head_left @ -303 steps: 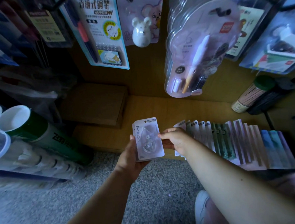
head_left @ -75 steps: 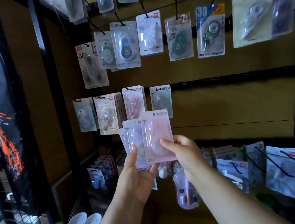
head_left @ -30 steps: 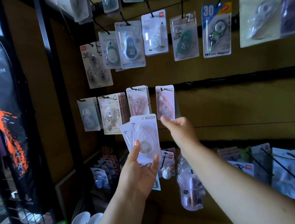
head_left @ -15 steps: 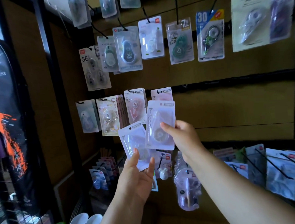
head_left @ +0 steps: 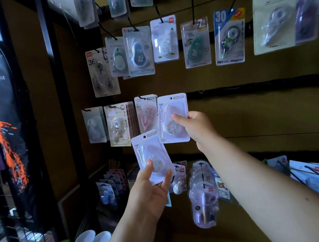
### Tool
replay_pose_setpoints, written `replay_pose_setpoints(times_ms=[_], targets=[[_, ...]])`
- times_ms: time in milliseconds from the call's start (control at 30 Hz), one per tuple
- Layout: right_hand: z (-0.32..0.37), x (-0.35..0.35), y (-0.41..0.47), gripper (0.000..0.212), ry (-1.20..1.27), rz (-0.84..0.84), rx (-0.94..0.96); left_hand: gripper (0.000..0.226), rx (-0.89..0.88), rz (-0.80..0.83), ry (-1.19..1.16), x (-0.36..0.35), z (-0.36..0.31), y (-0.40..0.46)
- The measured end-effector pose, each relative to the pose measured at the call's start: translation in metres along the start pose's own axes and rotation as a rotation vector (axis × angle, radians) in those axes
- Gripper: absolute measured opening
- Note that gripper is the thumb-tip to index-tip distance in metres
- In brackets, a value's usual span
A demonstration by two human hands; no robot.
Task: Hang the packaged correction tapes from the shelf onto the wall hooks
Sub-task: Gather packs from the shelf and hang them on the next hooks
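My right hand (head_left: 195,128) pinches a white "Moon" correction tape pack (head_left: 170,109) by its right edge and holds it upright against the wall, at the level of the middle row of hooks. It covers the hook there, so whether the pack sits on it cannot be told. A pinkish pack (head_left: 145,112) hangs just left of it. My left hand (head_left: 151,192) holds another white "Moon" pack (head_left: 149,154) lower down, tilted left, thumb across its clear blister.
Other correction tape packs hang in an upper row (head_left: 139,50) and at the middle left (head_left: 116,124). A black horizontal rail (head_left: 254,86) runs right of the held pack. Lower hooks carry pen packs (head_left: 203,195). A black shelf post (head_left: 61,106) stands at the left, cups (head_left: 92,240) below.
My right hand has lifted its pack up and a little right, from beside the left hand's pack to the middle hook row, covering the pink pack hung there earlier. My left hand stayed low.
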State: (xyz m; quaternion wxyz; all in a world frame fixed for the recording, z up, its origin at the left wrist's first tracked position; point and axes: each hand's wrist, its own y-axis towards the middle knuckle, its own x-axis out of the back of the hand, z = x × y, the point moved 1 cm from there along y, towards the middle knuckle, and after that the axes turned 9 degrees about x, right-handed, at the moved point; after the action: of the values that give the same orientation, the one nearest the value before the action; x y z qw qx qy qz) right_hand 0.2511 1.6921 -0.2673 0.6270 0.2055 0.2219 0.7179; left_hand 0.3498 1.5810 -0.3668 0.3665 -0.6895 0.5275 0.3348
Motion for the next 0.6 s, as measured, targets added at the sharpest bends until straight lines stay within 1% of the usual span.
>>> replay_pose_setpoints(times_ms=[33, 133, 167, 267, 333, 433, 533, 600], targets=[[-0.001, -0.001, 0.001, 0.045, -0.001, 0.000, -0.002, 0.034, 0.000, 0.006, 0.004, 0.001, 0.000, 0.000], [-0.001, -0.002, 0.003, 0.027, -0.013, -0.011, -0.001, 0.033, 0.002, 0.008, 0.006, 0.003, -0.001, 0.001], [-0.001, -0.003, 0.005, 0.028, -0.015, -0.019, 0.001, 0.033, 0.004, 0.007, 0.006, 0.004, -0.001, 0.001], [-0.005, -0.003, 0.009, 0.046, -0.021, -0.052, 0.019, 0.028, 0.007, 0.003, 0.001, 0.005, -0.002, 0.003], [-0.009, -0.003, 0.010, 0.045, -0.016, -0.061, 0.021, 0.027, 0.008, 0.001, 0.002, 0.007, -0.003, 0.004], [-0.010, -0.003, 0.010, 0.041, -0.004, -0.064, 0.017, 0.031, 0.015, -0.015, 0.003, 0.010, -0.004, 0.008], [-0.012, -0.005, 0.012, 0.062, 0.008, -0.071, 0.025, 0.034, 0.028, -0.010, 0.002, 0.014, -0.006, 0.013], [-0.015, -0.006, 0.013, 0.067, 0.007, -0.078, 0.026, 0.038, 0.038, -0.007, 0.002, 0.017, -0.006, 0.016]])
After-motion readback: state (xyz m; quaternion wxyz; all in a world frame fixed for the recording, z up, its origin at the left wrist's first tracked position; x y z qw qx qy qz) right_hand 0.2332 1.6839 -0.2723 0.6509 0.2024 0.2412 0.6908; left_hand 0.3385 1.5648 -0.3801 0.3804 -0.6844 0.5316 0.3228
